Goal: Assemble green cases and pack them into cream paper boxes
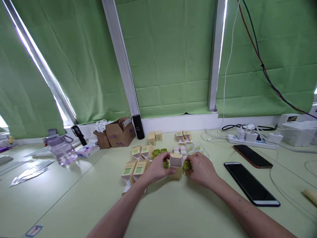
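My left hand point(158, 168) is closed around the side of a small tan cardboard box point(176, 170), which stands upright with its white flap raised. Just right of it, my right hand point(202, 168) pinches a small green-topped clear piece point(186, 165), partly covered by the fingers. Beyond the hands are several small green pieces point(156, 152), a few pale pink-white pieces point(182, 149) and a cluster of clear glass-like pieces point(196, 148). Several tan boxes with green labels point(139, 169) lie at the left, some with flaps open.
Farther back stand more small boxes point(183, 136), a brown carton point(120, 134) and a black cylinder point(138, 127). A purple jug point(61, 150) is at the left. Two phones point(251, 183) lie at the right, near a power strip point(252, 141) with cables.
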The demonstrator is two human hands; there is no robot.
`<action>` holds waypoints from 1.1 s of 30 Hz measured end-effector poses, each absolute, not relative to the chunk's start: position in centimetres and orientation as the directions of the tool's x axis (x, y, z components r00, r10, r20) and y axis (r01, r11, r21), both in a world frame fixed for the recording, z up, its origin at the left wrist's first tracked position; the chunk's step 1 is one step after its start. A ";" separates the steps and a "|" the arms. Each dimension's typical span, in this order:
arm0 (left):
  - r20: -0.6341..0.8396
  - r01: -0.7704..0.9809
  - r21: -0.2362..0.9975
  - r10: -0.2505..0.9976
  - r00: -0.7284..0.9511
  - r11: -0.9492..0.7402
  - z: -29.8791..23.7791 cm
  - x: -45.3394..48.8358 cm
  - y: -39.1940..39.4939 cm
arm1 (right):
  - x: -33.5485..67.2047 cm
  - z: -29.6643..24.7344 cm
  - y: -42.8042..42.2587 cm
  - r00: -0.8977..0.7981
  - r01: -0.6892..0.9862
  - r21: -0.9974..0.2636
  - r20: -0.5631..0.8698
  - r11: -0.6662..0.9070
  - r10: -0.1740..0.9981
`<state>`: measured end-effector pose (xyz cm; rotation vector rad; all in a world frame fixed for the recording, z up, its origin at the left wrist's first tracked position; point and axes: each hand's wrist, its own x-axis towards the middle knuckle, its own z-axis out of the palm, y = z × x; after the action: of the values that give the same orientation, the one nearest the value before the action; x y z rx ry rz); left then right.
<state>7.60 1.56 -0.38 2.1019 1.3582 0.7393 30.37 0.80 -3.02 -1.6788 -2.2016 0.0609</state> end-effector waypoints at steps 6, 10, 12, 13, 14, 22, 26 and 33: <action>0.031 0.724 0.611 0.924 0.382 -0.320 -0.7 7.6 1.7 | 30.4 -3.1 0.8 -0.217 0.935 -0.221 0.264 0.278 0.940; 0.059 0.677 0.661 0.921 0.384 -0.324 -0.9 7.4 1.7 | 30.5 -3.0 0.8 -0.201 0.937 -0.237 0.238 0.258 0.950; 0.158 0.584 0.717 0.905 0.396 -0.381 -0.8 7.2 1.8 | 30.5 -2.9 0.9 -0.189 0.934 -0.258 0.224 0.245 0.956; 0.222 0.528 0.737 0.889 0.400 -0.422 -0.7 7.1 1.8 | 30.5 -2.9 0.9 -0.182 0.933 -0.269 0.218 0.239 0.959; 0.286 0.472 0.750 0.870 0.400 -0.464 -0.6 6.9 1.8 | 30.5 -3.0 1.0 -0.175 0.932 -0.278 0.214 0.232 0.961; 0.395 0.380 0.726 0.800 0.451 -0.573 -0.2 6.4 1.7 | 30.4 -3.0 0.8 -0.179 0.931 -0.282 0.204 0.233 0.962; 0.367 0.461 0.692 0.820 0.439 -0.556 -0.6 6.7 1.7 | 30.3 -2.8 0.8 -0.175 0.933 -0.283 0.184 0.223 0.967; 0.418 0.463 0.713 0.849 0.322 -0.527 -1.4 7.9 1.8 | 30.3 -2.9 0.8 -0.188 0.928 -0.287 0.185 0.236 0.965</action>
<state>7.93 1.83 -1.43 2.1237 1.1556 1.0959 30.31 0.78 -2.93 -1.7550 -2.1906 0.1568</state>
